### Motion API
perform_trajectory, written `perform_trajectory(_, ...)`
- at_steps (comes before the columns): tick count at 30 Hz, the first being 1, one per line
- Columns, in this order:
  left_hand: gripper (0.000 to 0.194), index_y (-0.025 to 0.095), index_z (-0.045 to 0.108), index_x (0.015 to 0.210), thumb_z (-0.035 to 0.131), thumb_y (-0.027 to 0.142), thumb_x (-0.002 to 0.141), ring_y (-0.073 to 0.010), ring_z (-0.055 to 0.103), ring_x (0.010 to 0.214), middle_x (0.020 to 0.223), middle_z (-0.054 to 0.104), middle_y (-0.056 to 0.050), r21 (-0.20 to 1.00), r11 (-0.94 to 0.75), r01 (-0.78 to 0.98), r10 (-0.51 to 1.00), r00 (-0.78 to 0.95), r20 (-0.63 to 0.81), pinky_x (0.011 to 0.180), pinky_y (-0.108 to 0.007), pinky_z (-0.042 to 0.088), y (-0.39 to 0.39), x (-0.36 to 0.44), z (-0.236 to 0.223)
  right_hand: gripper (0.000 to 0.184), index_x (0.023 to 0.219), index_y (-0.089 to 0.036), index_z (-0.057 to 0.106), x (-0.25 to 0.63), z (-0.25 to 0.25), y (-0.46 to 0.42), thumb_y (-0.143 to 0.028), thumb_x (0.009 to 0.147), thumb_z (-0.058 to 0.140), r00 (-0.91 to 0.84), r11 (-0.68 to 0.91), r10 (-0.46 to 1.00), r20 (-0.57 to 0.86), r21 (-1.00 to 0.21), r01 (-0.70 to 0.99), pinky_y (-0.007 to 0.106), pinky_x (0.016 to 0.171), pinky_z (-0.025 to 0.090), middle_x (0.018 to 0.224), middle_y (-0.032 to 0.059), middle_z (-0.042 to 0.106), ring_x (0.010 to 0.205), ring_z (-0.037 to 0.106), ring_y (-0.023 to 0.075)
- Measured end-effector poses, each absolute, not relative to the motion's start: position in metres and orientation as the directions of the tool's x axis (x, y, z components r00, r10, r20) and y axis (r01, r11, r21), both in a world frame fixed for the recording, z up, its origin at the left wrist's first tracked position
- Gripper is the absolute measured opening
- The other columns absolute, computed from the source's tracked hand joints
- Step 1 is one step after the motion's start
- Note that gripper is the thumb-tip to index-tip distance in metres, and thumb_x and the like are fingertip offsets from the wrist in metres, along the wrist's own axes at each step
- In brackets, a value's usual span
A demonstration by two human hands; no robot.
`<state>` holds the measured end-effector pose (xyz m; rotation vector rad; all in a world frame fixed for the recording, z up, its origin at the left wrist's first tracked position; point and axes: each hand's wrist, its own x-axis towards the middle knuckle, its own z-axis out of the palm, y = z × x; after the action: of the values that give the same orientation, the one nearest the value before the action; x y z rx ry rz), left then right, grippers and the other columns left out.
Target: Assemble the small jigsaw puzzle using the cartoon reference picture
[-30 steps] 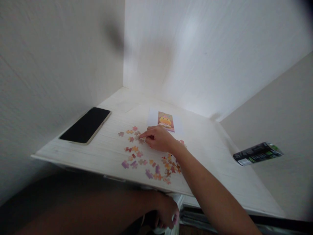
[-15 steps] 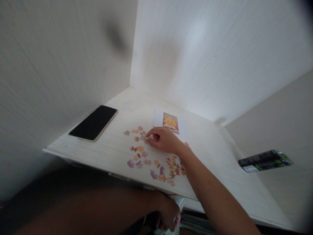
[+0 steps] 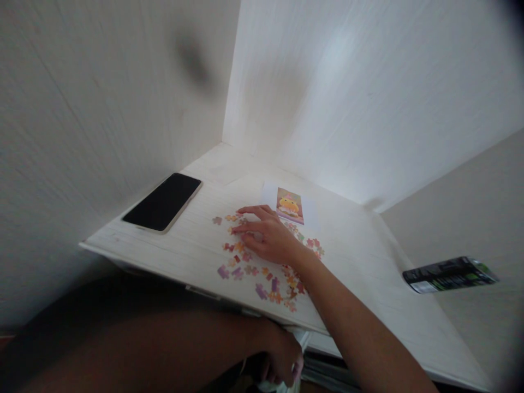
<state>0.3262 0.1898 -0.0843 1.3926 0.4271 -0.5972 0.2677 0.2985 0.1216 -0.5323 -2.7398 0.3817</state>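
My right hand (image 3: 270,234) lies over the scattered jigsaw puzzle pieces (image 3: 235,259), palm down with its fingers spread. Its fingertips touch or hover just above small pieces at the upper left of the group; which, I cannot tell. Further pieces lie beside and partly beneath the wrist, in pink, orange, yellow and purple. Behind the hand is a picture card (image 3: 290,205) showing a yellow figure in a pink hat, on a white sheet (image 3: 310,214). Below the table's front edge, in shadow, my left hand (image 3: 285,357) is closed with curled fingers; their inside is hidden.
A phone (image 3: 164,202) with a dark screen lies on the left of the white table (image 3: 360,273). At the right stands a dark can (image 3: 448,274) with green markings. Pale walls (image 3: 311,87) enclose the table at the back and sides.
My right hand's fingers have gone from a near pinch at the pieces to spread out over them. The view has shifted slightly. My left hand keeps its place.
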Motion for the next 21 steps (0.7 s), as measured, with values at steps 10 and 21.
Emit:
perform_trajectory(10,0.035,0.02,0.046,0.086,0.07,0.005,0.065,-0.0212,0.057,0.052,0.053,0.056,0.004,0.706,0.129,0.696,-0.138,0.718,-0.682,0.041,-0.032,0.052,0.19,0.323,-0.069,0.027,0.114,-0.024,0.069,0.26,0.122,0.29,-0.029,0.09,0.057,-0.91,0.911,0.353,0.216,-0.3,0.282,0.047,0.11,0.029,0.134,0.0023,0.063,0.135,0.044,0.0253)
perform_trajectory(21,0.038,0.02,0.044,0.085,0.068,0.0,0.064,-0.021,0.056,0.05,0.053,0.056,0.003,0.672,0.171,0.721,-0.149,0.693,-0.706,0.04,-0.031,0.051,0.189,0.324,-0.063,0.046,0.141,-0.033,0.05,0.247,0.123,0.28,-0.045,0.097,0.045,-0.898,0.902,0.417,0.14,-0.183,0.391,0.06,0.11,0.029,0.158,0.007,0.029,0.143,0.025,0.0345)
